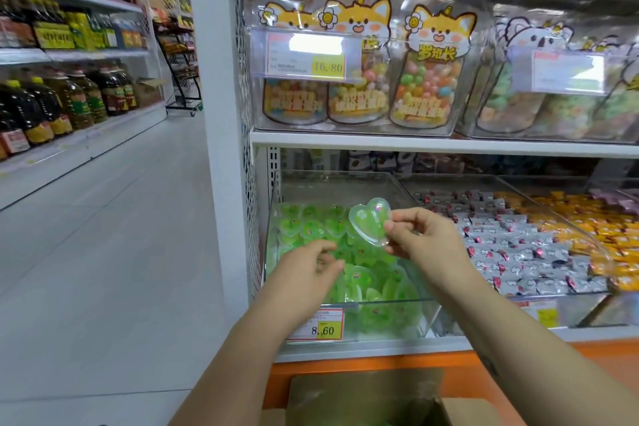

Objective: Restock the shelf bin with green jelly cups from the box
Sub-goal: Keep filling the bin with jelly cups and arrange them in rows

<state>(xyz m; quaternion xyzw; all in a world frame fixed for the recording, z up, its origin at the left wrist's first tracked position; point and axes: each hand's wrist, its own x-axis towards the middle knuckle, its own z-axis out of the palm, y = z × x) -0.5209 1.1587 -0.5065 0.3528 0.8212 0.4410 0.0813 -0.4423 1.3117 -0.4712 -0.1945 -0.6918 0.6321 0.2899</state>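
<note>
Centre of the frame: we see the right hand [420, 239] pinching one heart-shaped green jelly cup [368, 221] between thumb and fingertips at its lower right edge, held in the air just above the clear bin [345, 180]. The cup stands on edge, its two lobes upward and its narrow end down by the fingers, so its long axis runs from upper left to lower right. The left hand [311, 266] hovers over the bin's heap of green cups, fingers curled close together (blur hides whether they hold anything). A price tag [316, 325] on the bin front reads "8.60". At upper centre a shelf tag [307, 57] reads "16.80", in front of candy bags [428, 69] printed with a cartoon animal face and yellow Chinese lettering. A cardboard box [363, 398] sits open at the bottom edge.
</note>
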